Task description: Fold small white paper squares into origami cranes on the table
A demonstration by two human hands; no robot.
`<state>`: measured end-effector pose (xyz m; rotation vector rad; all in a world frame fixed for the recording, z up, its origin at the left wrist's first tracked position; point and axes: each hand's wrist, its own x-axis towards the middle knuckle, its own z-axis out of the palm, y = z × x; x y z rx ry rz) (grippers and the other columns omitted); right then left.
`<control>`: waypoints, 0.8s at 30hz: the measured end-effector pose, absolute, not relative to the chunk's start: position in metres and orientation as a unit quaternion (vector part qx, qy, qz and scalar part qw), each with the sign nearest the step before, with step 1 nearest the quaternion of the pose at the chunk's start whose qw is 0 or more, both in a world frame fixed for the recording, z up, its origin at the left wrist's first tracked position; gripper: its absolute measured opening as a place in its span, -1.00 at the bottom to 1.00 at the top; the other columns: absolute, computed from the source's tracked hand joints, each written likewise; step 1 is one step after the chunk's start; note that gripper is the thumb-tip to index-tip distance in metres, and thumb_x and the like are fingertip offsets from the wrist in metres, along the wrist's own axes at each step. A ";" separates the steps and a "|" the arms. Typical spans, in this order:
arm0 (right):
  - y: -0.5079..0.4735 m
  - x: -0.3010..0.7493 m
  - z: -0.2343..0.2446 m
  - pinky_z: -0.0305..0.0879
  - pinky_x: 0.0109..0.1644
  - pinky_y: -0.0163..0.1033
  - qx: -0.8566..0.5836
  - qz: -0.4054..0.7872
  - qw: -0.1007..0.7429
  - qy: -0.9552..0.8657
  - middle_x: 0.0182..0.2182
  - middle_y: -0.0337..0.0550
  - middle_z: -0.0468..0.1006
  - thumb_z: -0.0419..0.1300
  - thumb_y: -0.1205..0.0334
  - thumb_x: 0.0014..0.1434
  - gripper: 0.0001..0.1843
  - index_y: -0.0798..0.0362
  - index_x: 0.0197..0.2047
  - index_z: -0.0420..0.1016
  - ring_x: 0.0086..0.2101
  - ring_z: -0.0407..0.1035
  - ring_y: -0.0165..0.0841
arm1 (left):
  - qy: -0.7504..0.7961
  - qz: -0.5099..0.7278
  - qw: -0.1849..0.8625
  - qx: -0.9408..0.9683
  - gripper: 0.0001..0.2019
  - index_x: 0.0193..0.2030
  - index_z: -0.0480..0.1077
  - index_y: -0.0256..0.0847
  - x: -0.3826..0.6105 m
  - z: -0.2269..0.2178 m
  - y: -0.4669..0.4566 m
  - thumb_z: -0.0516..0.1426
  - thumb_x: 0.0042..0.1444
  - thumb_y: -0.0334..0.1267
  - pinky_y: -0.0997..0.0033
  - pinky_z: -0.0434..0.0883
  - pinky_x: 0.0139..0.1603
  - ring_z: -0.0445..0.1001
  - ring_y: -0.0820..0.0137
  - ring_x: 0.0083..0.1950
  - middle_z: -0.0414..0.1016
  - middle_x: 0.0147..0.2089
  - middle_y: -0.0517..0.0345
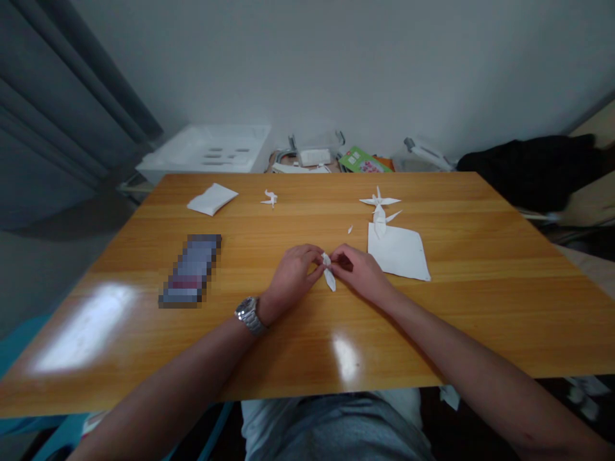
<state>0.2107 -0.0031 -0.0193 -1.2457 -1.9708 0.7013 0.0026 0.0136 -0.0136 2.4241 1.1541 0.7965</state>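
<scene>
Between my fingertips, over the middle of the wooden table (288, 358), is a small narrow piece of folded white paper (330, 279). My left hand (295, 272) pinches its left side with thumb and fingers. From the other side my right hand (358, 272) pinches it too. The lower end of the folded paper sticks out toward me, and its upper part is partly covered by fingers. Just right of my right hand lies a flat white paper sheet (403, 253). Folded white paper shapes (379, 218) with pointed arms rest at and beyond its far left corner.
A small pointed paper figure (271, 198) and a folded white paper (213, 199) lie toward the far edge. A blurred-out phone-like object (191, 269) is at left. A tiny paper scrap (350, 229) lies beyond my hands. Behind the table stands a white plastic basin (206, 147).
</scene>
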 end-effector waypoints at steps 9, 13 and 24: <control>-0.004 0.207 -0.013 0.37 -0.13 -0.18 -0.476 0.210 0.332 -0.787 -0.25 -0.14 0.62 0.24 0.23 0.33 -0.94 0.01 -0.16 0.51 -0.24 0.49 -0.27 | 0.446 0.299 0.163 0.827 -0.70 0.09 0.34 -0.22 0.002 -0.020 0.015 0.20 0.27 -0.22 0.10 0.42 0.15 0.46 0.17 0.09 0.49 0.05 -0.02; -0.005 0.209 -0.014 0.39 0.00 -0.12 -0.443 0.163 0.324 -0.820 -0.16 -0.05 0.61 0.21 0.26 0.35 -0.90 0.04 -0.11 0.54 -0.12 0.47 -0.22 | 0.443 0.299 0.155 0.831 -0.70 0.12 0.34 -0.22 0.002 -0.019 0.016 0.19 0.28 -0.25 0.11 0.41 0.20 0.43 0.19 0.11 0.47 0.07 -0.02; -0.010 0.212 -0.012 0.41 0.09 -0.03 -0.406 0.082 0.263 -0.871 -0.05 0.03 0.59 0.14 0.24 0.40 -0.78 0.09 -0.02 0.59 -0.05 0.43 -0.16 | 0.442 0.257 0.095 0.854 -0.67 0.20 0.43 -0.18 0.001 -0.013 0.011 0.11 0.36 -0.18 0.11 0.38 0.27 0.39 0.17 0.18 0.41 0.15 -0.07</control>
